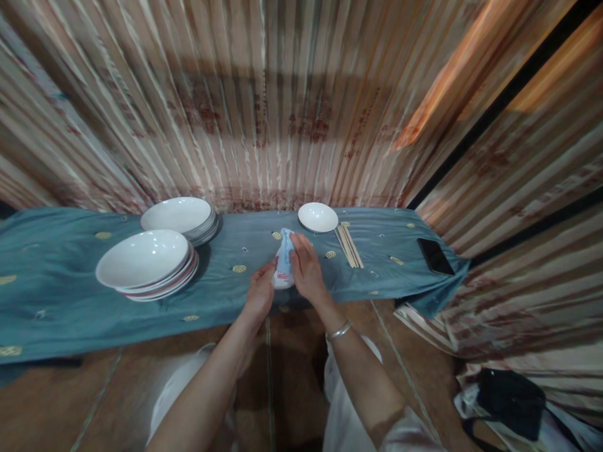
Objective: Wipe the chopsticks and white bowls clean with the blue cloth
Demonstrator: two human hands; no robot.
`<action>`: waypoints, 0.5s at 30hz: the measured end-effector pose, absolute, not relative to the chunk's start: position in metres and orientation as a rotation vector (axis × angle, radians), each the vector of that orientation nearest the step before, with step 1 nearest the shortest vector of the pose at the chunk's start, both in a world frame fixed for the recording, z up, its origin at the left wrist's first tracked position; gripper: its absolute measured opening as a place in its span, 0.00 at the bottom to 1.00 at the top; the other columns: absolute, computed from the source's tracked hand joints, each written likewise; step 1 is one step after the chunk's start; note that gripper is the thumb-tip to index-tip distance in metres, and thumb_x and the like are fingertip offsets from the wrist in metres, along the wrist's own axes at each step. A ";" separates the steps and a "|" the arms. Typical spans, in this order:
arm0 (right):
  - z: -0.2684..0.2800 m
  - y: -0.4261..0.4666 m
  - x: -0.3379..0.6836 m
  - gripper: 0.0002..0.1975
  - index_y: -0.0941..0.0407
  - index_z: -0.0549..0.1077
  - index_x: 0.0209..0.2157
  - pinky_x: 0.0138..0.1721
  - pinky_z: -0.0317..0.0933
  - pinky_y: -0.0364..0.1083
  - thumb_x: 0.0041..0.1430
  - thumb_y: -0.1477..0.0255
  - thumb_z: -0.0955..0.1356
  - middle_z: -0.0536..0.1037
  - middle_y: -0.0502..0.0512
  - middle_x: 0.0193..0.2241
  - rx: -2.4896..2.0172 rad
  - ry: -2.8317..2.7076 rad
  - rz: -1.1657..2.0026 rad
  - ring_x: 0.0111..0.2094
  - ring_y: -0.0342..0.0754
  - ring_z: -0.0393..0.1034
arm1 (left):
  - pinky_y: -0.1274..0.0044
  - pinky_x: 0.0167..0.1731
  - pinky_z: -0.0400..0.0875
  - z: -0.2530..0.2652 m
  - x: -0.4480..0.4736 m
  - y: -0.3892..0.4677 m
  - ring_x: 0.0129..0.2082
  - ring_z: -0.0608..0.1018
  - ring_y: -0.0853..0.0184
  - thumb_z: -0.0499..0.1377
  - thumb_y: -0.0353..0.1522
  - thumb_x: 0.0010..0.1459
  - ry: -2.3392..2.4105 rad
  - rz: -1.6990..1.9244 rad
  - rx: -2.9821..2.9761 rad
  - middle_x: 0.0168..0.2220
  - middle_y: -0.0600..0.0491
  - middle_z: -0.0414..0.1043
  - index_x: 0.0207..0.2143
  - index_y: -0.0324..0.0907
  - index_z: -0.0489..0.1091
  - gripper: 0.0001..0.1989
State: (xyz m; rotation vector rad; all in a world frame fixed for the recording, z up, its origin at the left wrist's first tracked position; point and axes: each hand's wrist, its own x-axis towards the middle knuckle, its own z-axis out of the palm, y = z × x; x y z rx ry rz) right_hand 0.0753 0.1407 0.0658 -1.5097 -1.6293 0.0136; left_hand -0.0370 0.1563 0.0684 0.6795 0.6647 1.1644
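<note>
Above the table's near edge, my two hands are close together around a tilted white dish (pixel 280 282) and a light-blue cloth (pixel 286 246). My left hand (pixel 260 290) has its fingers closed on the dish's left edge. On the right side, my right hand (pixel 307 269) presses the cloth against the dish, its fingers bent over it. Red marks show low on the white area; whether they belong to the cloth or the dish I cannot tell. Much of the dish is hidden by the cloth and fingers.
A blue-green cloth covers the table (pixel 235 295). At left stand a front stack of white bowls (pixel 144 260) and a rear stack of dishes (pixel 179 215). A small white dish (pixel 318 216), several chopsticks (pixel 349 245) and a black phone (pixel 435 256) lie right. Curtains (pixel 282 125) hang behind.
</note>
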 end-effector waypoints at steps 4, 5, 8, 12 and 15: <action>0.057 0.153 0.084 0.25 0.59 0.61 0.58 0.62 0.49 0.54 0.67 0.64 0.51 0.64 0.62 0.58 -1.440 -1.497 0.148 0.61 0.49 0.54 | 0.68 0.46 0.70 0.066 -0.037 0.158 0.42 0.79 0.56 0.67 0.36 0.41 0.663 1.144 0.608 0.30 0.46 0.80 0.27 0.37 0.75 0.12; 0.054 0.156 0.086 0.25 0.60 0.62 0.58 0.61 0.50 0.53 0.66 0.63 0.51 0.65 0.62 0.58 -1.429 -1.461 0.184 0.61 0.49 0.55 | 0.67 0.46 0.70 0.065 -0.038 0.159 0.42 0.79 0.56 0.68 0.37 0.41 0.671 1.149 0.591 0.30 0.46 0.80 0.27 0.36 0.75 0.13; 0.044 0.166 0.091 0.25 0.59 0.65 0.55 0.61 0.51 0.52 0.66 0.62 0.52 0.67 0.61 0.56 -1.411 -1.353 0.309 0.59 0.49 0.59 | 0.67 0.45 0.71 0.062 -0.041 0.162 0.40 0.79 0.56 0.68 0.37 0.41 0.731 1.167 0.548 0.27 0.47 0.79 0.26 0.36 0.74 0.14; 0.033 0.176 0.096 0.23 0.56 0.69 0.51 0.59 0.53 0.54 0.64 0.62 0.54 0.72 0.59 0.53 -1.388 -1.204 0.456 0.57 0.49 0.63 | 0.68 0.45 0.71 0.060 -0.045 0.165 0.37 0.80 0.57 0.67 0.36 0.43 0.784 1.173 0.497 0.26 0.46 0.79 0.27 0.34 0.74 0.13; 0.025 0.179 0.096 0.21 0.56 0.71 0.48 0.59 0.54 0.54 0.62 0.63 0.56 0.74 0.59 0.50 -1.346 -1.088 0.564 0.55 0.50 0.65 | 0.69 0.46 0.70 0.062 -0.048 0.164 0.35 0.81 0.59 0.65 0.33 0.48 0.764 1.173 0.462 0.27 0.46 0.79 0.29 0.32 0.75 0.10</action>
